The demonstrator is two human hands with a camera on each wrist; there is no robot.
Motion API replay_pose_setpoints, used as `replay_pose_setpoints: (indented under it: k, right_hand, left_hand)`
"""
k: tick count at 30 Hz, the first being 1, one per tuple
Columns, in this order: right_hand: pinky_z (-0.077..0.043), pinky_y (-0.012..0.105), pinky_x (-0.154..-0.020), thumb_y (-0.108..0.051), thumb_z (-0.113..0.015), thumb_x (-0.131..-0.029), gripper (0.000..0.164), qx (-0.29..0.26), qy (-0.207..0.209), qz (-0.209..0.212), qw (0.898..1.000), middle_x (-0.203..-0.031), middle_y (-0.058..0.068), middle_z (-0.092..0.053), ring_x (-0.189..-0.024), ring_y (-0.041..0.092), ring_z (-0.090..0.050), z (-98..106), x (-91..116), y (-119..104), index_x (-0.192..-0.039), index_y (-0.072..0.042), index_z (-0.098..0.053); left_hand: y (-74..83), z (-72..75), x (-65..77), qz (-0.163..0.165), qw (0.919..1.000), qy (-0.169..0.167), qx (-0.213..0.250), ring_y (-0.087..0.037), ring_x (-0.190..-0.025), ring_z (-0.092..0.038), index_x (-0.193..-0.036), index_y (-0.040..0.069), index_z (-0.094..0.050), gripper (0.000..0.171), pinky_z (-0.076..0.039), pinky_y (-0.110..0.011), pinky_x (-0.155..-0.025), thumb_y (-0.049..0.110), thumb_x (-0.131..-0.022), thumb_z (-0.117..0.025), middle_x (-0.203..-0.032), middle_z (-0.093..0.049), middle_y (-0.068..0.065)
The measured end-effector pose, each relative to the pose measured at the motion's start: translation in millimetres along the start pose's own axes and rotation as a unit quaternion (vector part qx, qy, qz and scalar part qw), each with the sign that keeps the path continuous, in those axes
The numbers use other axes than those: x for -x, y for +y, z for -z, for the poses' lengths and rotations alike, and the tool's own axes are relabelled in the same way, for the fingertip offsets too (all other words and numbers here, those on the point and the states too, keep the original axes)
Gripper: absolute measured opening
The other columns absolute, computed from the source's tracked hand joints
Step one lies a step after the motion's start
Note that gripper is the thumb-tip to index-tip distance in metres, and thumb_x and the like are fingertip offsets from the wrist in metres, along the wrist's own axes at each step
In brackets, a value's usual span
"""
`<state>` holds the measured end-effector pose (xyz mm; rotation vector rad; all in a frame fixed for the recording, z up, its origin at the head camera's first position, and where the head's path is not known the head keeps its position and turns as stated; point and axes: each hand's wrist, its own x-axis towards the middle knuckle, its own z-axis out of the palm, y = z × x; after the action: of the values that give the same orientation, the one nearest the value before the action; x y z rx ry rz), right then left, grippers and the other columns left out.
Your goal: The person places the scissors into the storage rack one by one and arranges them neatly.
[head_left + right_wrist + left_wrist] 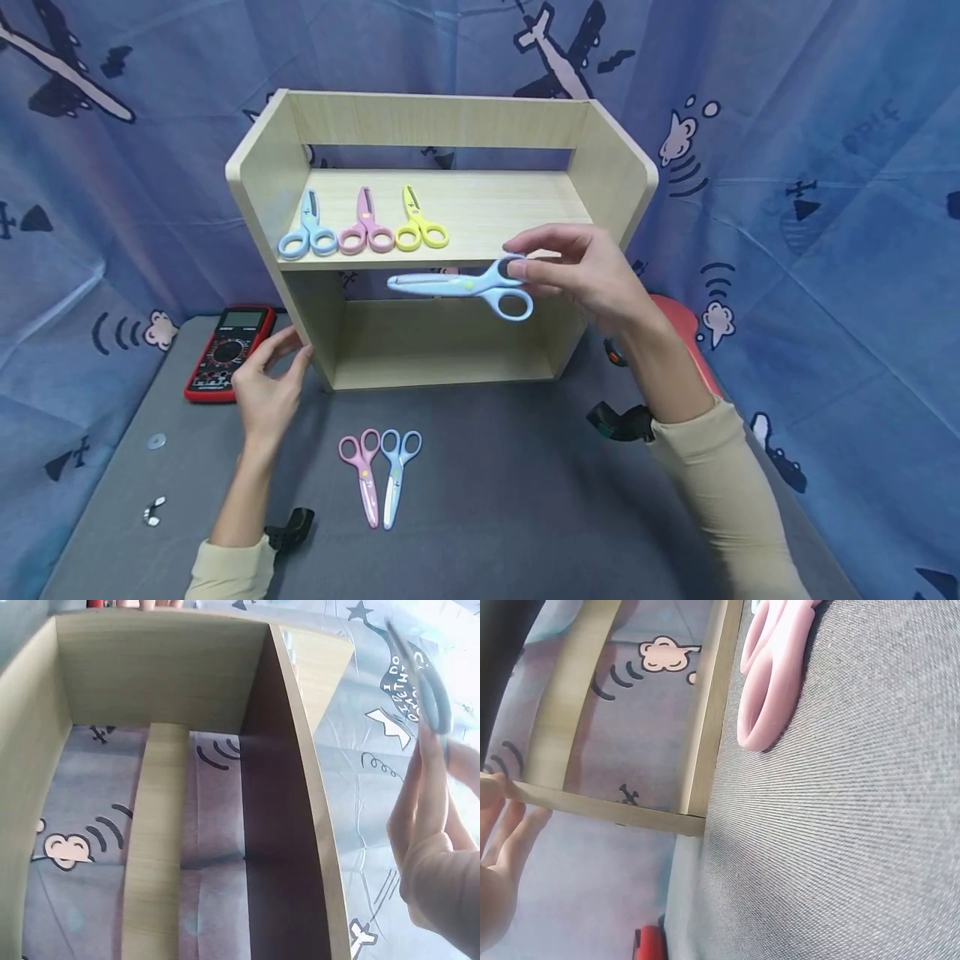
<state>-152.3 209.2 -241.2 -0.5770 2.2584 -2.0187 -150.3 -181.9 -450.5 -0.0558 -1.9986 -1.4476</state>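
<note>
Pinched by one handle loop, a pair of blue scissors [442, 285] hangs level in my right hand [573, 271], in front of the upper shelf's edge. In the right wrist view the same scissors [435, 697] show edge-on above the fingers. My left hand [270, 379] grips the left side panel of the wooden shelf unit [442, 121] near its lower front edge. On the upper shelf stand blue scissors [308, 229], pink scissors [366, 225] and yellow scissors [417, 223] in a row. Pink scissors [362, 471] and blue scissors [397, 475] lie side by side on the table.
A red multimeter [228, 354] lies left of the shelf unit. Near the table's left side are a small disc [156, 442] and a curved metal piece [153, 511]. A red object [678, 321] is partly hidden behind the right forearm. A patterned blue curtain [825, 208] surrounds the grey table [480, 500].
</note>
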Motion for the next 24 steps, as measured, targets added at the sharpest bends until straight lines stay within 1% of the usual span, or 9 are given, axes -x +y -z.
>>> replay_pose_setpoints:
  k: [4, 7, 9, 12, 14, 16, 19, 22, 24]
  right_hand:
    - [-0.067, 0.026, -0.085, 0.000, -0.079, -0.095, 0.024, -0.041, 0.041, 0.016, 0.998, -0.111, 0.007, -0.074, -0.088, 0.014, -0.076, 0.2, -16.5, -7.0, -0.119, -0.004, -0.081]
    - [-0.067, 0.025, -0.086, -0.002, -0.078, -0.097, 0.025, -0.046, 0.068, 0.028, 0.996, -0.116, 0.007, -0.071, -0.091, 0.014, -0.073, 0.5, -28.4, -8.9, -0.122, -0.004, -0.080]
    - [-0.067, 0.026, -0.087, -0.002, -0.078, -0.097, 0.027, -0.045, 0.086, 0.033, 0.995, -0.118, 0.008, -0.069, -0.095, 0.015, -0.072, 0.7, -36.0, -8.8, -0.123, -0.002, -0.079]
    - [-0.067, 0.026, -0.088, -0.005, -0.080, -0.097, 0.026, -0.027, 0.111, 0.036, 0.993, -0.118, 0.006, -0.070, -0.099, 0.015, -0.071, 0.5, -47.0, -7.7, -0.123, -0.003, -0.079]
    - [-0.067, 0.027, -0.088, -0.006, -0.080, -0.096, 0.026, -0.020, 0.122, 0.039, 0.992, -0.114, 0.006, -0.071, -0.099, 0.014, -0.072, 0.6, -54.4, -6.6, -0.122, -0.001, -0.078]
    - [-0.067, 0.026, -0.086, -0.005, -0.080, -0.096, 0.025, -0.012, 0.133, 0.039, 0.990, -0.110, 0.004, -0.072, -0.095, 0.012, -0.073, 0.3, -61.0, -5.3, -0.121, 0.000, -0.078]
    - [-0.067, 0.024, -0.083, -0.004, -0.078, -0.097, 0.025, 0.022, 0.143, 0.043, 0.989, -0.105, 0.002, -0.073, -0.088, 0.009, -0.074, -0.2, -68.8, -3.1, -0.121, 0.003, -0.078]
    - [-0.067, 0.022, -0.079, -0.005, -0.075, -0.098, 0.025, 0.084, 0.150, 0.042, 0.984, -0.104, 0.001, -0.073, -0.084, 0.008, -0.074, -0.2, -74.3, 0.5, -0.122, 0.003, -0.078]
    - [-0.066, 0.019, -0.077, -0.007, -0.074, -0.099, 0.025, 0.131, 0.155, 0.038, 0.978, -0.106, 0.002, -0.071, -0.085, 0.010, -0.074, 0.0, -76.9, 3.0, -0.122, 0.001, -0.079]
  left_hand:
    - [-0.3, -0.3, 0.2, 0.000, 1.0000, 0.000, 0.002, 0.010, -0.100, -0.071, -0.126, -0.003, -0.077, 0.036, -0.054, 0.000, -0.080, -0.007, -0.091, -0.083, -0.118, -0.080, -0.026]
    - [-0.3, -0.4, 0.1, 0.001, 1.0000, 0.002, 0.008, 0.009, -0.099, -0.072, -0.126, -0.003, -0.078, 0.036, -0.054, -0.001, -0.079, -0.007, -0.090, -0.083, -0.117, -0.081, -0.025]
    - [-0.2, -0.4, -0.1, 0.001, 0.9999, 0.002, 0.011, 0.010, -0.098, -0.072, -0.125, -0.002, -0.078, 0.036, -0.054, -0.001, -0.078, -0.007, -0.090, -0.083, -0.115, -0.081, -0.025]
    - [-0.2, -0.6, -0.4, 0.000, 0.9999, 0.002, 0.015, 0.010, -0.097, -0.072, -0.124, -0.002, -0.079, 0.035, -0.054, -0.001, -0.077, -0.008, -0.090, -0.083, -0.112, -0.081, -0.025]
    - [-0.3, -0.7, -0.5, -0.001, 0.9999, 0.001, 0.014, 0.011, -0.097, -0.071, -0.124, -0.002, -0.079, 0.035, -0.054, -0.001, -0.077, -0.008, -0.090, -0.083, -0.112, -0.081, -0.025]
    - [-0.6, -0.7, -0.5, -0.002, 0.9999, 0.002, 0.013, 0.011, -0.097, -0.071, -0.124, -0.002, -0.079, 0.035, -0.054, 0.000, -0.077, -0.007, -0.090, -0.083, -0.112, -0.081, -0.025]
    - [-0.9, -0.7, -0.5, -0.002, 0.9999, 0.003, 0.012, 0.011, -0.098, -0.071, -0.124, -0.002, -0.079, 0.035, -0.054, 0.000, -0.077, -0.007, -0.090, -0.083, -0.113, -0.081, -0.026]
    - [-1.2, -0.7, -0.4, -0.001, 0.9999, 0.003, 0.015, 0.011, -0.098, -0.071, -0.124, -0.003, -0.078, 0.035, -0.054, 0.000, -0.078, -0.008, -0.090, -0.083, -0.113, -0.081, -0.026]
    - [-1.4, -0.6, -0.4, 0.000, 0.9999, 0.003, 0.017, 0.011, -0.098, -0.071, -0.124, -0.003, -0.078, 0.035, -0.054, -0.001, -0.078, -0.008, -0.090, -0.083, -0.113, -0.081, -0.026]
